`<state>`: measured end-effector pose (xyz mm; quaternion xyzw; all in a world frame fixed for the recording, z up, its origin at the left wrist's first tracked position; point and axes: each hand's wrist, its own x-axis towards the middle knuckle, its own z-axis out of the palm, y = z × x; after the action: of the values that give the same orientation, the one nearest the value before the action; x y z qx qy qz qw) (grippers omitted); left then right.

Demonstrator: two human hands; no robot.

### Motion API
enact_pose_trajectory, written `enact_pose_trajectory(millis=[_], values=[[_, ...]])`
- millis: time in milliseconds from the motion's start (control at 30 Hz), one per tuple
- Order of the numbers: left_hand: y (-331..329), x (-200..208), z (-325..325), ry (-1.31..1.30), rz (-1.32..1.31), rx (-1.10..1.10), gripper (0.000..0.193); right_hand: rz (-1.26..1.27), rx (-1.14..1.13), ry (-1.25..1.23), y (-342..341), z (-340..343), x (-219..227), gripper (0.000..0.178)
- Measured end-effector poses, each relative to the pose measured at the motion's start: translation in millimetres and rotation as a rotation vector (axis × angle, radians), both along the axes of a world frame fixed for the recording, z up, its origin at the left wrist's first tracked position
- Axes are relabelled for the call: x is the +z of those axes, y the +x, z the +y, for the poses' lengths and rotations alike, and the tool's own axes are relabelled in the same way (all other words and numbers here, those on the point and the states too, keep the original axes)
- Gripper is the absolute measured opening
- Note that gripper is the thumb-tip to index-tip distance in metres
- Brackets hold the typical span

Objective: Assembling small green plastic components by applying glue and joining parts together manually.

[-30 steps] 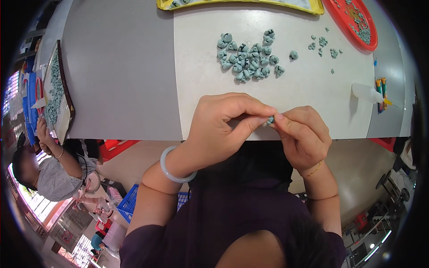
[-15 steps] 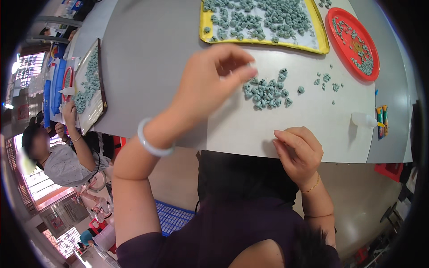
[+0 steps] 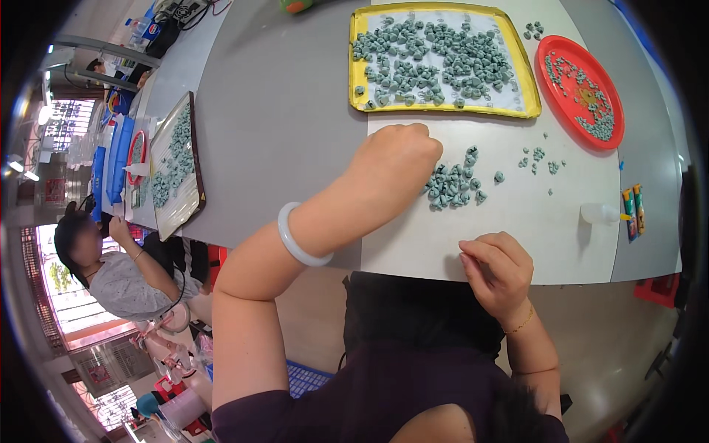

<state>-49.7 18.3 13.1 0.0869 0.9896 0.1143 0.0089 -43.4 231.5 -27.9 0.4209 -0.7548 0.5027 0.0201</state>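
Observation:
A pile of small grey-green molded pieces sits on the white work surface in front of me. My left hand, a pale bangle on its forearm, is closed at the upper left side of this pile. Its fingertips are turned away and hidden, so what they hold cannot be made out. By the near edge of the table, below the pile, my right hand has its fingers curled and thumb close to the index finger. Anything in that pinch is too small to name. One loose molded piece lies just right of the pile.
Beyond the pile stands a yellow-rimmed tray full of similar pieces. To its right is a red oval plate with tiny bits. A white squeeze bottle and two small packets lie at right. At far left a person sits beside another tray.
My left hand has gone from half-open fingers above the pile's left side to a closed shape by its upper left edge. My right hand stays near the table edge; the whole view has shifted slightly.

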Motion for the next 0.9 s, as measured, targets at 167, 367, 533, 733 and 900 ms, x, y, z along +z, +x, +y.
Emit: enact_pose_trajectory(millis=[167,367,533,733,900], values=[[2.9,-3.8,-5.6,-0.03,0.048,-0.019,0.006,0.039,-0.075,-0.115,-1.0,19.7,6.1,0.022],[5.8,-1.9,-24.4,0.212,0.065,0.049,0.007,0.195,-0.533,-0.524,-27.6,89.0,-24.3,0.031],[6.8,-10.7,-35.4,0.531,-0.062,0.23,0.009,-0.127,-0.776,0.064,-66.0,105.9,-11.0,0.036],[38.4,-1.8,-27.7,1.245,-0.173,0.357,0.009,-0.334,-0.497,-0.054,-68.8,105.2,-17.5,0.029],[72.7,-10.5,20.7,1.371,-0.24,0.355,0.01,-0.53,-0.302,-0.208,-31.7,72.1,3.1,0.027]])
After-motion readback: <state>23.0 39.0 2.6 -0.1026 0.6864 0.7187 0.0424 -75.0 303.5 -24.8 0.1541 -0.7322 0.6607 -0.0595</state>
